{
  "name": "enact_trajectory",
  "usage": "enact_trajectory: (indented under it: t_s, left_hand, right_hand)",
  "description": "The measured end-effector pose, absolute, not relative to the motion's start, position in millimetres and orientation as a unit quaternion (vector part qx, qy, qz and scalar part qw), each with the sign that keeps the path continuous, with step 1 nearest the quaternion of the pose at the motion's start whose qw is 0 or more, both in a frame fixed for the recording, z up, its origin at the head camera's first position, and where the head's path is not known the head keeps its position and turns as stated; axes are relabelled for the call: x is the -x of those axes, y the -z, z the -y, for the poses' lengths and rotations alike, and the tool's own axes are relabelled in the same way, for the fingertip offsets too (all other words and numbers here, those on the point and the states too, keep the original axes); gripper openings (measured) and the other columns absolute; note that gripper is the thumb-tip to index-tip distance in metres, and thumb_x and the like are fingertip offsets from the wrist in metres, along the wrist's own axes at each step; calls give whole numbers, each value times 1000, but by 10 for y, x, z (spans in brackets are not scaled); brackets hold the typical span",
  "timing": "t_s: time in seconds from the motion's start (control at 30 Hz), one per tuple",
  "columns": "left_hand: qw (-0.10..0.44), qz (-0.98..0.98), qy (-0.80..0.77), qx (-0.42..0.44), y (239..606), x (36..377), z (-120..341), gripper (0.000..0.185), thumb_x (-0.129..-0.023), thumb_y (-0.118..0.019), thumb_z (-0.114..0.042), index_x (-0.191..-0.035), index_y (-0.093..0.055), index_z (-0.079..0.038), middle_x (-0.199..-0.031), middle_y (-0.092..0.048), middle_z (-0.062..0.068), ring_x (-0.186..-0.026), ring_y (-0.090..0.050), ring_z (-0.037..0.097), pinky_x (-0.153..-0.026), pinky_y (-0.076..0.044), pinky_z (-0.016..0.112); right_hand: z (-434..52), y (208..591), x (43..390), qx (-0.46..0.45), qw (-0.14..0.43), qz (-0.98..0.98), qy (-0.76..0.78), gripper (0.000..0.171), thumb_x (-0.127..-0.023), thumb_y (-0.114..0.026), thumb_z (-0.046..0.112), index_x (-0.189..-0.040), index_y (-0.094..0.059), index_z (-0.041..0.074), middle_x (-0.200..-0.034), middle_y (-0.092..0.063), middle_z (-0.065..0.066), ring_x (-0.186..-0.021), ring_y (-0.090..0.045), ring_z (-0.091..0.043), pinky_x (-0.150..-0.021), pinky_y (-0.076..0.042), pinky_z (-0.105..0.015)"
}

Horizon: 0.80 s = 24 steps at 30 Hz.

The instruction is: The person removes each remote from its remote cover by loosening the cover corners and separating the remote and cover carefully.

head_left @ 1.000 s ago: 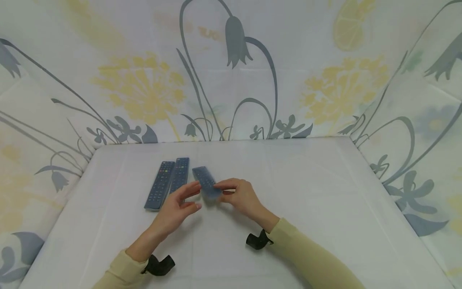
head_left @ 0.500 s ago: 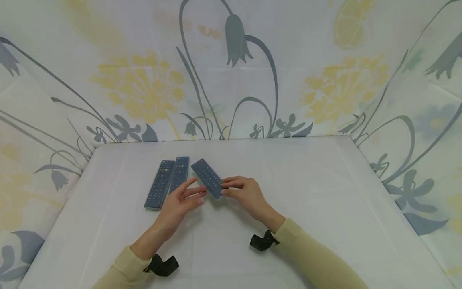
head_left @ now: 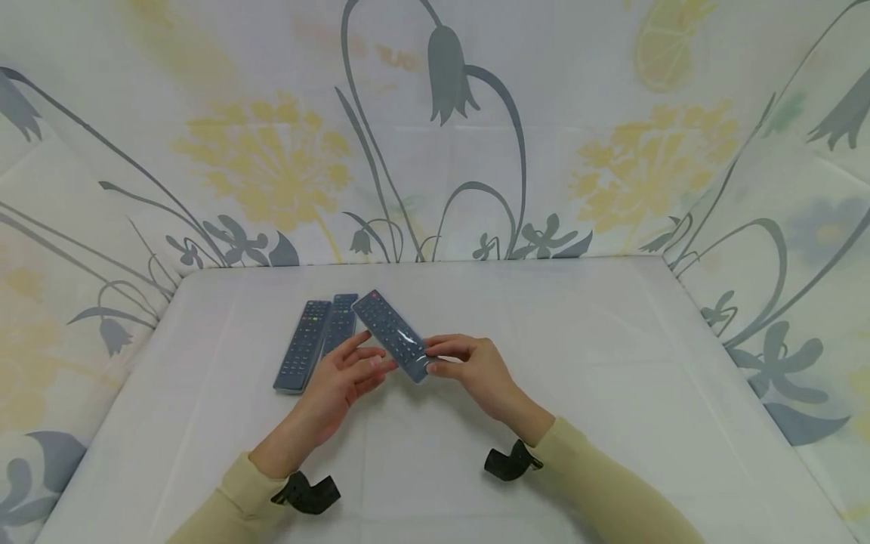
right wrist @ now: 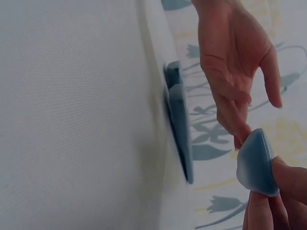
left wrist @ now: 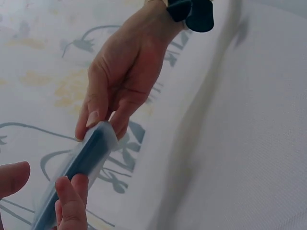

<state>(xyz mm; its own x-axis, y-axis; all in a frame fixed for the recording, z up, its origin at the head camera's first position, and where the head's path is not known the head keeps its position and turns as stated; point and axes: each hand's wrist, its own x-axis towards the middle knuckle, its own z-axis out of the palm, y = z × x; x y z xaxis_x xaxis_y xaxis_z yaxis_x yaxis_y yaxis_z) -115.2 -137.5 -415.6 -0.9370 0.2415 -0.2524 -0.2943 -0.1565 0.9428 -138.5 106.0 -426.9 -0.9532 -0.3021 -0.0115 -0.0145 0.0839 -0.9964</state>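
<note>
A dark remote [head_left: 393,335] in a clear cover is lifted off the white table [head_left: 612,393], its far end pointing up and left. My right hand [head_left: 435,363] pinches its near end between thumb and fingers; the right wrist view shows that end [right wrist: 254,163] up close. My left hand [head_left: 377,364] lies under and beside the remote, its straight fingers [right wrist: 230,115] touching it. From the left wrist view the right hand [left wrist: 120,86] grips the remote's tip [left wrist: 93,151]. Two more remotes [head_left: 302,346] [head_left: 340,325] lie side by side on the table to the left.
Flower-printed cloth walls [head_left: 435,151] close in the table at the back and both sides. Black wrist straps [head_left: 306,491] [head_left: 510,462] sit at both cuffs. The two lying remotes [right wrist: 177,124] show edge-on in the right wrist view.
The held remote has risen and tilted, its face turning toward the camera. My right hand has drifted a little right and nearer; my left fingers have closed in under the remote.
</note>
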Motion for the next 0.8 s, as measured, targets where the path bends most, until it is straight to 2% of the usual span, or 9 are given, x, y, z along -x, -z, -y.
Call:
enact_trajectory:
  t_s: [0.27, 0.4, 0.53, 0.63, 0.8]
  left_hand:
    - [178, -639, -748, 20, 4139, 1163, 1363, 58, -102, -58, -19, -151, -33, -3, -141, -51, 21, -103, -70, 22, -85, -54, 27]
    - [174, -661, -729, 38, 4127, 1166, 1355, 52, -103, -57, -25, -148, -40, -7, -132, -61, 16, -96, -72, 23, -74, -54, 26]
    - [171, -680, -711, 51, 4132, 1163, 1356, 47, -102, -58, -27, -143, -44, -8, -118, -70, 10, -89, -73, 21, -65, -49, 25]
    - [170, -684, -708, 47, 4141, 1150, 1364, 46, -102, -58, -26, -142, -45, -8, -115, -71, 8, -89, -73, 20, -61, -44, 24]
    - [158, -684, -712, 23, 4132, 1127, 1387, 44, -102, -58, -24, -142, -44, -10, -122, -69, 9, -94, -72, 19, -60, -42, 25]
  right_hand:
    - [-1134, 4214, 1285, 126, 123, -734, 656, 23, -83, -79, 3, -106, -77, 2, -124, -67, -7, -122, -57, -26, -91, -53, -33]
    - [-1150, 4182, 1217, 133, 136, -738, 648, 22, -84, -78, 3, -106, -77, 3, -125, -66, -7, -122, -58, -27, -89, -54, -32]
    - [-1160, 4179, 1187, 143, 144, -740, 641, 21, -85, -77, 5, -107, -77, 4, -126, -66, -7, -122, -57, -27, -91, -53, -33]
    - [-1185, 4186, 1196, 145, 144, -740, 641, 27, -87, -77, 9, -113, -75, 5, -125, -67, -6, -122, -57, -25, -95, -51, -35]
    - [-1230, 4186, 1232, 125, 158, -720, 664, 38, -92, -72, 14, -128, -66, 3, -127, -65, -11, -119, -60, -26, -95, -51, -38]
